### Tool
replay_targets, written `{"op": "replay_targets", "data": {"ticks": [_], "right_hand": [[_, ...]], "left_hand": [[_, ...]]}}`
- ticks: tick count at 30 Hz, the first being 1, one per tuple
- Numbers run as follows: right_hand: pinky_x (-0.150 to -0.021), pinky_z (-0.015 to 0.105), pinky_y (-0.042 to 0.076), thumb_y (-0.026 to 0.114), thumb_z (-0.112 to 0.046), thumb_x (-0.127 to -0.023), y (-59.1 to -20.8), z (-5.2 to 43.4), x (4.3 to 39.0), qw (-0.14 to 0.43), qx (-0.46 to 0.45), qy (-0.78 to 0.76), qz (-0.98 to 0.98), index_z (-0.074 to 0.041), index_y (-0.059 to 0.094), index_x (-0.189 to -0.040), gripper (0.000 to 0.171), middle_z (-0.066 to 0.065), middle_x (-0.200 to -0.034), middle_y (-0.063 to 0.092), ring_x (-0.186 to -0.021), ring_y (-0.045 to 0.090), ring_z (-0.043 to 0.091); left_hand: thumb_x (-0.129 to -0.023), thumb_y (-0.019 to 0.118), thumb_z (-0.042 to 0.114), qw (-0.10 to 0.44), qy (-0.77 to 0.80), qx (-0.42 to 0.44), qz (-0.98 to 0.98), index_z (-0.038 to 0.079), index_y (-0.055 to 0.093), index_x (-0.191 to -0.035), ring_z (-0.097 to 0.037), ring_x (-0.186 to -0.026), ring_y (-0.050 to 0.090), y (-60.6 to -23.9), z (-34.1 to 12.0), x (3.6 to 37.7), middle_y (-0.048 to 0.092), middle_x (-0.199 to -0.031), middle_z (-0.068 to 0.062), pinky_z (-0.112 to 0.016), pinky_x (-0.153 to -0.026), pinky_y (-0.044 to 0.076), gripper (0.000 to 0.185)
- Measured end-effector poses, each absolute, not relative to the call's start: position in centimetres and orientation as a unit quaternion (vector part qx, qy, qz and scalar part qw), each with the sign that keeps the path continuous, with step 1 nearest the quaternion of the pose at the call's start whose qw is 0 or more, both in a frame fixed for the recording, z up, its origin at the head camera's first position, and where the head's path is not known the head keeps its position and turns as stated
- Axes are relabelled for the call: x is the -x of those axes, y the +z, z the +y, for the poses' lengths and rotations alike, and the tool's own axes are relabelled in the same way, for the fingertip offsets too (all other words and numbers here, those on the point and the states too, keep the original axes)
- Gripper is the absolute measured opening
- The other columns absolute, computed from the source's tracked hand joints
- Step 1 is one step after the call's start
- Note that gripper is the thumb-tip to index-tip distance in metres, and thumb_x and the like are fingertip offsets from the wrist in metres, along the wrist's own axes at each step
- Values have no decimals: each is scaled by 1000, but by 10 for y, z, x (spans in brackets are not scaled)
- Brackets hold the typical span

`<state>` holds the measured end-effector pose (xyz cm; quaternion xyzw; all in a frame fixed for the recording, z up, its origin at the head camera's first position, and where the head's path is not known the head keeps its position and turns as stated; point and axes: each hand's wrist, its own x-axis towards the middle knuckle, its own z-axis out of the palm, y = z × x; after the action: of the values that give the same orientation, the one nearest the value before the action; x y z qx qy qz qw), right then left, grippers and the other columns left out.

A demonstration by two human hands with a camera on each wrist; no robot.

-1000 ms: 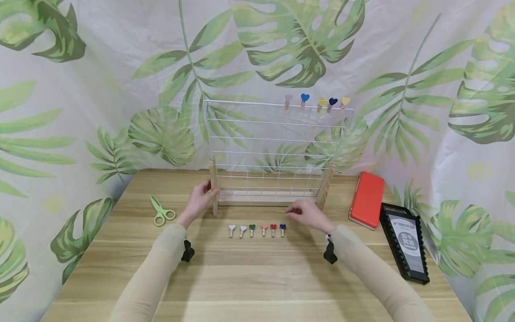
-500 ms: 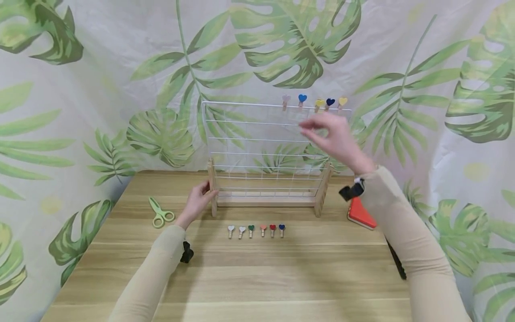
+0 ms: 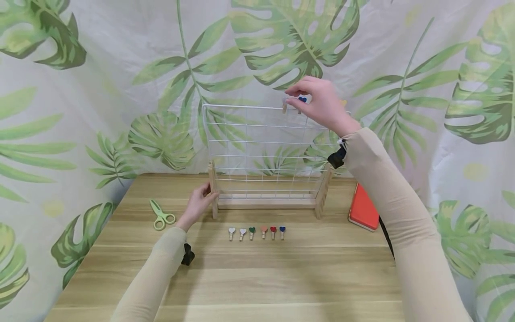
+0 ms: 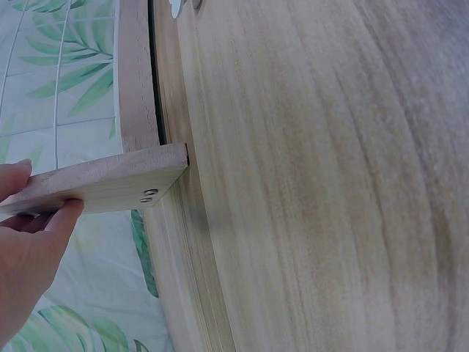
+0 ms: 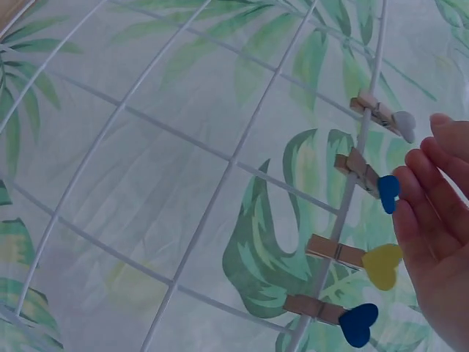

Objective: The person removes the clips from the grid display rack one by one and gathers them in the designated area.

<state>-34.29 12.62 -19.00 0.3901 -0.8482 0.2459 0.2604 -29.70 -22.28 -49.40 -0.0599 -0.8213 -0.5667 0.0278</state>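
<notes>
A white wire grid rack stands upright in a wooden base, with heart clothespins along its top bar. My left hand grips the rack's left wooden foot, thumb on one face and fingers on the other. At the top bar, my right hand is beside the pale heart clothespin. In the right wrist view its fingertips are close to that heart with a small gap, holding nothing. A blue heart clothespin, a yellow one and a dark blue one are clipped along the same bar.
Several heart clothespins lie in a row before the rack, among them a green one and a red one. Green scissors lie left. At the right are a red box and a black item mostly hidden by the right arm.
My right hand has risen from the table by the clothespin row to the rack's top bar, then moved left to the pale clothespin. The left hand stays on the foot.
</notes>
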Motion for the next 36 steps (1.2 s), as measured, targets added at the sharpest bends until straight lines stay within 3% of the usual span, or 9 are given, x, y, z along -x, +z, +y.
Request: {"op": "replay_targets", "data": {"ticks": [6, 9, 10, 20, 32, 36], "right_hand": [[-94, 34, 55, 68, -20, -95, -188, 122, 353, 225, -380, 221, -870, -6, 75, -109, 21, 11, -105, 72, -98, 66, 21], [-91, 35, 56, 66, -20, -96, -189, 121, 355, 216, -377, 210, -876, -6, 75, -106, 20, 11, -102, 73, -95, 66, 21], [-91, 36, 56, 65, -20, -97, -189, 121, 356, 217, -377, 208, -876, -6, 76, -105, 20, 12, -102, 73, -95, 67, 22], [-89, 37, 57, 69, -17, -94, -187, 117, 353, 227, -381, 212, -871, -5, 77, -99, 15, 12, -96, 75, -91, 68, 23], [-73, 32, 49, 70, -14, -93, -186, 113, 349, 268, -409, 198, -849, -3, 77, -92, 14, 13, -90, 76, -85, 70, 25], [-74, 34, 55, 70, -12, -92, -185, 114, 348, 291, -411, 212, -838, -2, 78, -90, 13, 13, -87, 75, -76, 69, 25]], "left_hand": [[-100, 57, 10, 40, -554, 63, -830, -10, 42, -144, -42, -140, 43, -496, -223, 298, 47, -147, -31, -47, -113, 44, 51], [-100, 56, 8, 38, -554, 61, -829, -10, 42, -144, -42, -141, 42, -496, -223, 297, 46, -147, -31, -47, -114, 43, 50], [-100, 56, 8, 34, -559, 62, -826, -10, 41, -145, -43, -142, 41, -495, -223, 297, 45, -148, -32, -53, -115, 40, 51], [-100, 56, 8, 33, -563, 61, -824, -10, 39, -146, -43, -142, 40, -495, -222, 298, 44, -148, -32, -53, -115, 40, 52], [-101, 55, 6, 26, -573, 65, -817, -10, 36, -147, -44, -143, 38, -495, -223, 297, 42, -149, -33, -54, -114, 39, 53], [-101, 54, 6, 25, -573, 65, -817, -12, 36, -147, -45, -143, 38, -495, -223, 297, 42, -148, -35, -55, -114, 39, 52]]}}
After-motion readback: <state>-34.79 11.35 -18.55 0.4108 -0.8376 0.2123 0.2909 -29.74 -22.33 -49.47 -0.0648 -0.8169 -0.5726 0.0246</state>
